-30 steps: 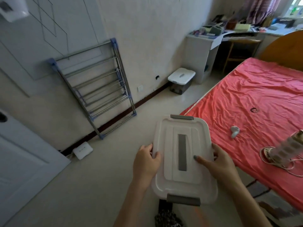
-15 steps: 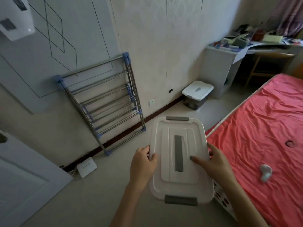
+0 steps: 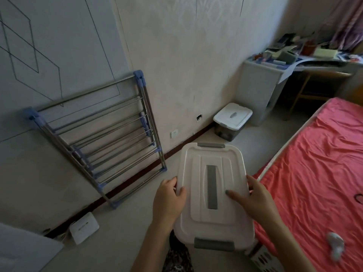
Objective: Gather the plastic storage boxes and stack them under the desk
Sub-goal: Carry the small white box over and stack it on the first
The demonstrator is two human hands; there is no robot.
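I carry a white plastic storage box (image 3: 196, 193) with a grey handle strip and grey end clips, held in front of me above the floor. My left hand (image 3: 169, 197) grips its left edge and my right hand (image 3: 255, 199) grips its right edge, fingers spread over the lid. A second storage box (image 3: 231, 119), clear-sided with a white lid, stands on the floor by the wall, next to the white desk (image 3: 257, 91) at the far right. The space under the desk is dark.
A folded metal drying rack (image 3: 102, 138) leans on the left wall. The bed with a red sheet (image 3: 318, 169) fills the right side. A wooden chair (image 3: 314, 85) sits under the desk. A small white device (image 3: 84, 230) lies by the skirting. A perforated basket (image 3: 261, 260) stands beside the bed.
The view has moved forward and turned left; the floor box and desk appear closer. Both hands keep the same grip on the carried box.
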